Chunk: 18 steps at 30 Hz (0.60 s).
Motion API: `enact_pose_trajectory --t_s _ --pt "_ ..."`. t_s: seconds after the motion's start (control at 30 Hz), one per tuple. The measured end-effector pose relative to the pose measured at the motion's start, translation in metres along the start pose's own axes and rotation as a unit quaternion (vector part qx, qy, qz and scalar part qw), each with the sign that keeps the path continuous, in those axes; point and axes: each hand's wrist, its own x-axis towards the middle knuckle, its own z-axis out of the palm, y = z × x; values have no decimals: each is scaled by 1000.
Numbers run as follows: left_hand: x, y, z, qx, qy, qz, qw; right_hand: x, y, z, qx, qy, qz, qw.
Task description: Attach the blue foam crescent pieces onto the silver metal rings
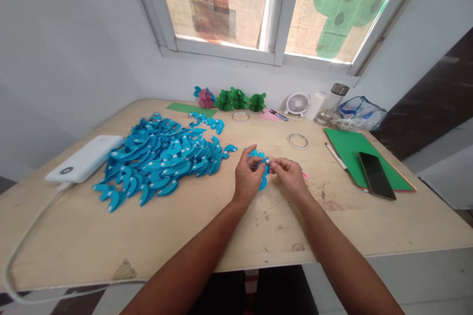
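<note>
Both my hands meet over the middle of the wooden table, around a blue paper cutout [263, 183] with scalloped edges. My left hand [247, 177] pinches the cutout from the left, its index finger raised. From the right, my right hand [290, 173] has thumb and index finger closed at a small white sticky patch on the cutout's upper edge. More blue paper shows behind my left fingers; how many pieces there are I cannot tell. To the left spreads a large heap of blue paper cutouts [166, 150], many bearing small white patches.
A white power bank [86, 159] with a cable lies left of the heap. Tape rolls [297, 141], a small fan [297, 104], scissors [279, 115] and green paper ornaments [238, 99] stand or lie farther back. At right are green sheets [347, 145], a pen [336, 156] and a phone [377, 175].
</note>
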Motion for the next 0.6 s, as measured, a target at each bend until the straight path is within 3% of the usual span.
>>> enact_pose_trajectory --t_s 0.6 --pt "-3 3 0 13 -1 11 1000 0 -2 0 12 10 11 1000"
